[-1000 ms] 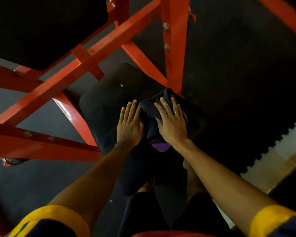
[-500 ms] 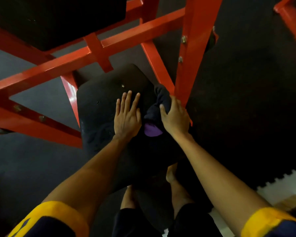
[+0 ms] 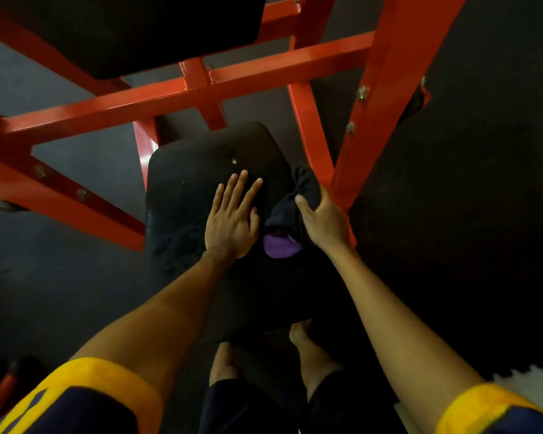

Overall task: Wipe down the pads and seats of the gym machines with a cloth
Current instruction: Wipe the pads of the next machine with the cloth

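Clenching its grip on the dark cloth (image 3: 287, 214), the right hand (image 3: 325, 220) sits at the right edge of the seat (image 3: 195, 170), mid-frame, while the left hand (image 3: 232, 220), grip released, lies flat beside it, most of the seat lying leftward.

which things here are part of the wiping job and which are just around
Job: cloth, gripped by the right hand; black seat, with the left hand flat on it.
Just around: red frame, dark floor mat.
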